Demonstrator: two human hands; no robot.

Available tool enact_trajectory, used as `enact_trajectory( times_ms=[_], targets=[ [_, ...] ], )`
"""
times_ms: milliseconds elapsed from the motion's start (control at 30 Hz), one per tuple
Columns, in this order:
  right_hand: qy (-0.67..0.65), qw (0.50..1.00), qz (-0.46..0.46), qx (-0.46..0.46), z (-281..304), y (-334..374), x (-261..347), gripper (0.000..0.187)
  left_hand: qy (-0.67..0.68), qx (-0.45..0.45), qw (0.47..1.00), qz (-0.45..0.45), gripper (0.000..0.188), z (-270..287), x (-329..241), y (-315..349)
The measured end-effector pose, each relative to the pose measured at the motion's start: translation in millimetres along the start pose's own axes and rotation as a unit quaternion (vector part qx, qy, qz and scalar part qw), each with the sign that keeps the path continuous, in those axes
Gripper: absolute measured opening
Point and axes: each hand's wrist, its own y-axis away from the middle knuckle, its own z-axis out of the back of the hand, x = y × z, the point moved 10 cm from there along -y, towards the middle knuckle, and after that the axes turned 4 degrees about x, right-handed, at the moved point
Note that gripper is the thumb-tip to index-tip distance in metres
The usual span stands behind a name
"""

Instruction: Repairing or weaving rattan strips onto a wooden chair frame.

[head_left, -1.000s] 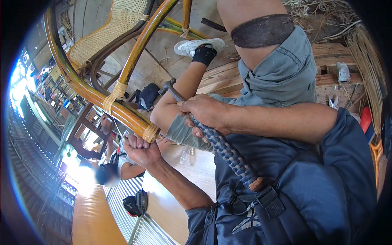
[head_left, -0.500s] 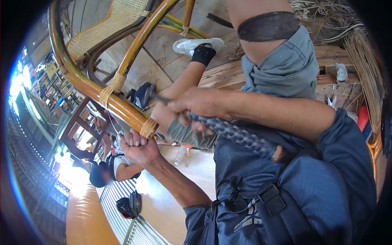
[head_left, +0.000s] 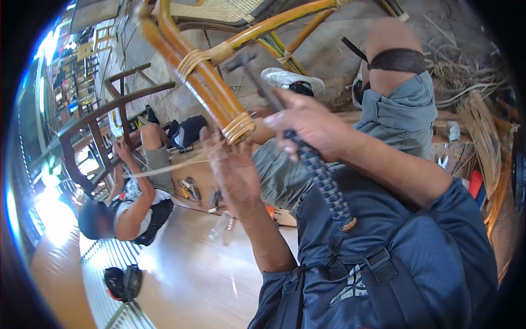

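Note:
My right hand is closed around a hammer with a dark, woven-patterned grip; its metal head points up toward the chair. My left hand is beside the bound end of a glossy brown chair arm, palm showing, fingers stretched up next to that end and partly blurred. A pale cane strand trails leftward from by my left fingers; whether they touch it is unclear. Light cane binding wraps the arm's end, and another binding sits farther up at a joint.
Left of me, a co-worker handles a dark wooden frame. Pliers-like tools and a clear bottle lie near my left forearm. Loose cane strips are heaped at the far right. A black cap rests at lower left.
My left hand has loosened from the chair arm's end, its fingers now extended. The chair arm appears farther right and steeper. My right hand has shifted right, its hammer more upright.

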Motion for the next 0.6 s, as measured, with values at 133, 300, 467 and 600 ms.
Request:
enact_trajectory(
  times_ms=[133,300,467,600],
  targets=[
    [0.14,0.987,-0.03,-0.075,20.4,17.7,20.3,0.023,-0.022,0.013,1.0,0.012,0.056,10.1,27.6,10.8],
    [0.646,0.75,-0.054,-0.135,35.9,46.2,62.4,0.021,0.095,0.052,0.991,0.075,0.046,-11.0,39.7,9.7],
    [0.708,0.7,-0.016,-0.085,8.9,63.0,69.4,0.018,0.099,0.017,0.992,0.078,0.038,-5.0,35.2,10.3],
    [0.73,0.681,-0.037,-0.039,-38.6,57.5,72.6,0.018,0.199,0.036,0.972,0.119,0.036,-1.7,50.9,12.0]
  ],
)
